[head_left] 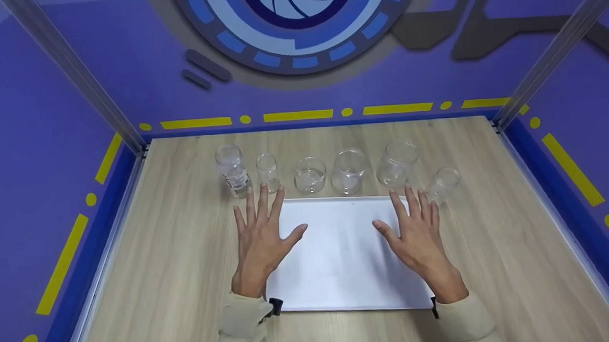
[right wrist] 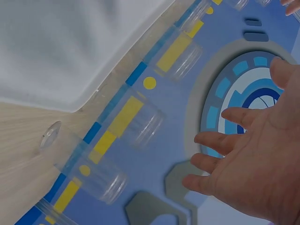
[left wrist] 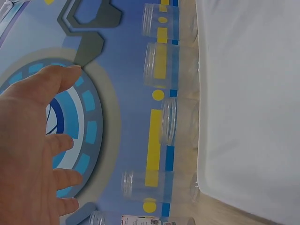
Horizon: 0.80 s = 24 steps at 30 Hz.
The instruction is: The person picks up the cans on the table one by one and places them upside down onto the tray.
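Note:
My left hand (head_left: 260, 241) hovers over the left edge of a white tray (head_left: 338, 261), fingers spread and holding nothing. Over the tray's right edge my right hand (head_left: 419, 238) is likewise spread, with nothing in it. Behind the tray stands a row of clear containers: a labelled bottle (head_left: 233, 171), a narrow jar (head_left: 267, 167), a low jar (head_left: 310, 175), a medium jar (head_left: 349, 169) and a wide jar (head_left: 398, 162). At the right end is another narrow jar (head_left: 444, 185). In the left wrist view the palm (left wrist: 28, 145) faces the row without touching it.
A wooden table (head_left: 185, 246) lies under everything. Blue printed panels (head_left: 307, 100) with yellow marks stand along the back and both sides. Metal posts (head_left: 78, 72) rise at the back corners. Dark straps (head_left: 275, 306) show at the sleeves.

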Each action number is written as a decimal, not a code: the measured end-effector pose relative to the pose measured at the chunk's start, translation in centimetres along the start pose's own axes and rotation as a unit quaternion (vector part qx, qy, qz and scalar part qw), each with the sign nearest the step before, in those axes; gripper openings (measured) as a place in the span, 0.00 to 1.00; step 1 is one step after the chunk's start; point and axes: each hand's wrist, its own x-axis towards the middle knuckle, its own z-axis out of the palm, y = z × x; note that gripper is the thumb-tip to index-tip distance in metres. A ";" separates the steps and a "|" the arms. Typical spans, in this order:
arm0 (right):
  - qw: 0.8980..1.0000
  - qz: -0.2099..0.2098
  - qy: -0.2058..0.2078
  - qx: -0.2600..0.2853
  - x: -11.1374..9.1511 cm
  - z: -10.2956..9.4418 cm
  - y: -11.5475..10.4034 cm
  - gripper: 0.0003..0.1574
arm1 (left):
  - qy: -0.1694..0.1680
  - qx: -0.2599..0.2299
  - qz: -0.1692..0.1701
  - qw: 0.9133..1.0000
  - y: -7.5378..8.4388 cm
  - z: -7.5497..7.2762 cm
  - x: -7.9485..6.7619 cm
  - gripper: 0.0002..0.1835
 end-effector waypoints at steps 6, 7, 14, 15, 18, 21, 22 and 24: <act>1.000 -0.005 0.016 -0.006 0.2 0.1 0.7 0.51 | 0.018 0.015 -0.003 1.000 -1.2 -0.9 0.8 0.52; 1.000 -0.003 0.016 -0.006 0.2 0.1 0.8 0.51 | 0.020 0.019 -0.001 1.000 -1.4 -1.0 0.9 0.52; 1.000 0.011 0.004 -0.021 0.3 0.2 1.6 0.51 | 0.019 0.031 -0.002 0.999 -2.3 -1.6 1.8 0.52; 1.000 0.011 0.004 -0.023 0.4 0.2 1.7 0.51 | 0.020 0.030 -0.003 0.999 -2.4 -1.6 1.9 0.53; 1.000 0.013 0.007 -0.027 0.4 0.2 2.1 0.50 | 0.019 0.029 -0.006 0.999 -2.7 -1.8 2.1 0.53; 0.999 0.013 0.011 -0.028 0.5 0.3 2.5 0.50 | 0.020 0.030 -0.007 0.999 -2.8 -2.0 2.4 0.53; 0.999 0.013 0.012 -0.029 0.5 0.3 2.7 0.50 | 0.020 0.030 -0.008 0.999 -2.9 -2.1 2.5 0.53; 0.999 0.013 0.012 -0.030 0.4 0.3 2.9 0.49 | 0.021 0.030 -0.010 0.999 -3.0 -2.3 2.7 0.53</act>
